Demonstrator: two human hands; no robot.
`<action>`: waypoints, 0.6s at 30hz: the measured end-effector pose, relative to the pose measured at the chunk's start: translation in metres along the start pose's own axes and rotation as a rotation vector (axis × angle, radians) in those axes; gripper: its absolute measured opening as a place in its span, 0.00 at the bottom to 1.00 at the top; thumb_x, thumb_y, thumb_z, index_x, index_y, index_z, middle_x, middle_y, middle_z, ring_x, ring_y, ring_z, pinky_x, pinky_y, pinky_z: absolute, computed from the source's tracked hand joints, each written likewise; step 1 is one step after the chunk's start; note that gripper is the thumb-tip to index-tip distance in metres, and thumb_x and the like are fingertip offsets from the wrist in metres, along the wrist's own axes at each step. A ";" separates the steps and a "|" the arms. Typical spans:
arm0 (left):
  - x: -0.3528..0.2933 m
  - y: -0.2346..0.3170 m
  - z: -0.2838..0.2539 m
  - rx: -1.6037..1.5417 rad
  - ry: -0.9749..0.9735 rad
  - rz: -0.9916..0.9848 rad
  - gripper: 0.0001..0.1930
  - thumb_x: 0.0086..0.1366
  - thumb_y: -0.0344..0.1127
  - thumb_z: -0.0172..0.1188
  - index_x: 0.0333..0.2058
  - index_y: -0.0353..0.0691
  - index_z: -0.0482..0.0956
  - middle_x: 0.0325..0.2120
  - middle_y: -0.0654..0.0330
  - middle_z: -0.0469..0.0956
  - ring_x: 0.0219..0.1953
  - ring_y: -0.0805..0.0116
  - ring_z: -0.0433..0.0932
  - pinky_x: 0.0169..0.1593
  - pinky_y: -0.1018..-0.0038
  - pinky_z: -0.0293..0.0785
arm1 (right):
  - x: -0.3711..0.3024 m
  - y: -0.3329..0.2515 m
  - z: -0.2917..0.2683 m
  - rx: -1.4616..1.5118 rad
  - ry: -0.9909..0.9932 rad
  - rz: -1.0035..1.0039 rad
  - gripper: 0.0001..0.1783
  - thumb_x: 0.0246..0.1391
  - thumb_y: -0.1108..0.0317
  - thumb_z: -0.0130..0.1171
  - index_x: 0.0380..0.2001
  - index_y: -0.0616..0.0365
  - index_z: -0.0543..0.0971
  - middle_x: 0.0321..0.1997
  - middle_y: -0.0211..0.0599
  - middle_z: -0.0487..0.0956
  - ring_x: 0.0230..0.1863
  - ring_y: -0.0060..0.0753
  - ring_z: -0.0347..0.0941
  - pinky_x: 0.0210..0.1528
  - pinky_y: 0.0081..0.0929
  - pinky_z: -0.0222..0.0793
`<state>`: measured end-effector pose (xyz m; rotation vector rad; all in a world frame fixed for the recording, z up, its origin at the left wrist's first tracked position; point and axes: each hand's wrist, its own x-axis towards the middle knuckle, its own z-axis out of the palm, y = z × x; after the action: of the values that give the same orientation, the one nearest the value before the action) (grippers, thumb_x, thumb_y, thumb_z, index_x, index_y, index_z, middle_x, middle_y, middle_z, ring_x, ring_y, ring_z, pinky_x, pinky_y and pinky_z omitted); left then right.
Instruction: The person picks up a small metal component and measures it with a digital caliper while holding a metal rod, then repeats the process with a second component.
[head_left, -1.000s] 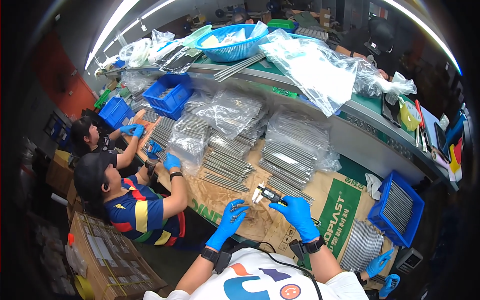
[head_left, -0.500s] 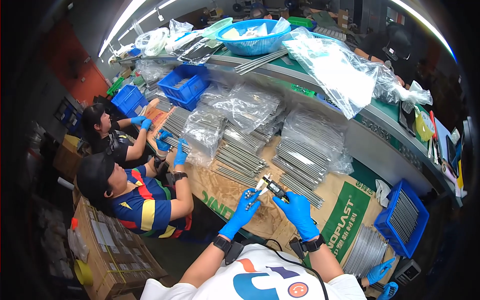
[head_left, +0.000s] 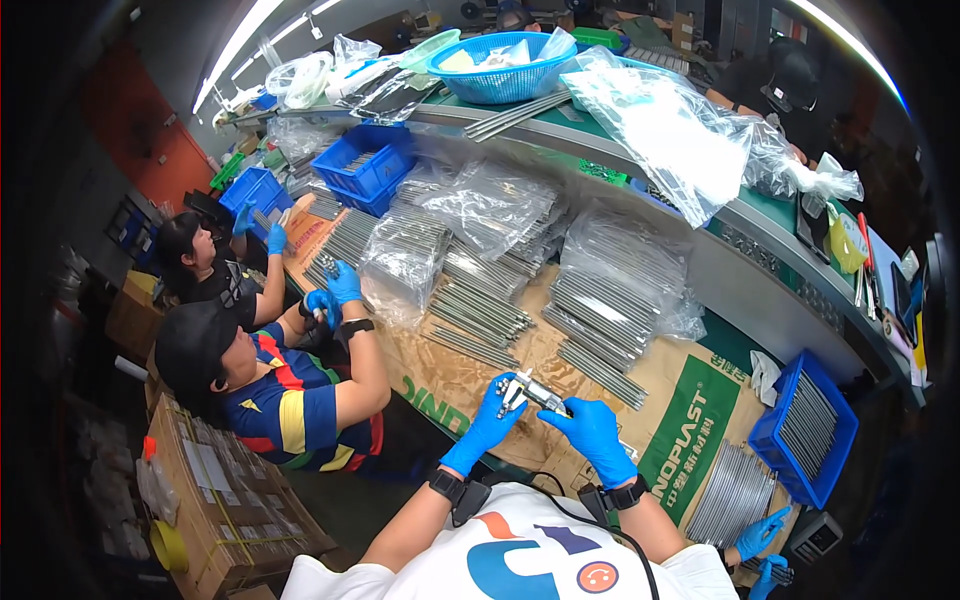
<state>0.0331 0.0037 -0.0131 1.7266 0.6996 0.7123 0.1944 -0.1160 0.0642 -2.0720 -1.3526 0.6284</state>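
My right hand, in a blue glove, grips a caliper by its body. The jaws reach left to the fingers of my left hand, also gloved in blue. That hand is closed around a few thin metal rods, seen nearly end-on and partly hidden by fingers and jaws. Whether the jaws touch a rod I cannot tell. Just beyond my hands, loose metal rods lie side by side on the brown paper sheet that covers the bench.
Bagged rods are heaped at the back. A blue bin of rods stands right, beside a rod pile and another person's gloved hand. Two co-workers handle rods at left, one in a striped shirt. A shelf runs behind.
The caliper has turned in my right hand and its jaws have come against my left fingers. The striped-shirt co-worker's hands have drawn together; the farther co-worker has raised rods near a blue bin.
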 end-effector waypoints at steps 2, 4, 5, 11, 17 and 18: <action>-0.001 -0.001 0.000 0.000 -0.003 -0.009 0.26 0.59 0.30 0.57 0.54 0.34 0.59 0.48 0.51 0.67 0.51 0.60 0.68 0.53 0.69 0.66 | 0.000 0.001 0.000 -0.006 0.001 -0.008 0.28 0.42 0.41 0.63 0.26 0.59 0.81 0.15 0.44 0.73 0.15 0.39 0.70 0.19 0.31 0.62; -0.002 0.001 0.000 -0.002 -0.008 -0.027 0.26 0.59 0.30 0.57 0.54 0.33 0.59 0.48 0.51 0.67 0.51 0.60 0.68 0.53 0.69 0.66 | -0.001 0.003 0.001 0.004 0.002 -0.008 0.28 0.42 0.40 0.62 0.25 0.60 0.80 0.14 0.44 0.72 0.15 0.39 0.70 0.18 0.32 0.62; -0.002 -0.002 0.000 -0.002 -0.010 -0.027 0.26 0.59 0.30 0.57 0.54 0.33 0.59 0.48 0.51 0.67 0.51 0.60 0.68 0.53 0.69 0.66 | -0.001 0.003 0.001 0.009 0.002 -0.008 0.28 0.42 0.40 0.62 0.25 0.60 0.80 0.14 0.44 0.72 0.15 0.39 0.70 0.18 0.32 0.61; -0.001 -0.013 0.003 -0.022 -0.015 -0.001 0.26 0.59 0.30 0.57 0.54 0.33 0.59 0.48 0.50 0.67 0.50 0.60 0.69 0.53 0.69 0.66 | -0.002 0.005 0.003 0.013 0.018 -0.016 0.29 0.42 0.40 0.62 0.25 0.60 0.80 0.14 0.43 0.72 0.15 0.39 0.70 0.18 0.32 0.62; -0.002 -0.006 0.004 -0.053 0.000 -0.012 0.25 0.59 0.30 0.57 0.53 0.33 0.60 0.47 0.50 0.67 0.50 0.61 0.69 0.52 0.69 0.66 | -0.003 0.003 -0.001 0.019 0.027 -0.007 0.29 0.42 0.39 0.61 0.24 0.59 0.80 0.14 0.43 0.73 0.15 0.38 0.70 0.19 0.31 0.62; -0.002 -0.003 0.004 -0.042 -0.010 -0.026 0.25 0.59 0.30 0.57 0.53 0.33 0.60 0.48 0.50 0.67 0.50 0.60 0.69 0.52 0.69 0.66 | -0.003 0.003 -0.003 0.019 0.029 -0.006 0.29 0.42 0.39 0.61 0.24 0.59 0.80 0.14 0.43 0.73 0.15 0.38 0.70 0.19 0.31 0.62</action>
<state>0.0347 0.0000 -0.0168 1.6790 0.6949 0.6952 0.1968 -0.1206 0.0647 -2.0530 -1.3317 0.6045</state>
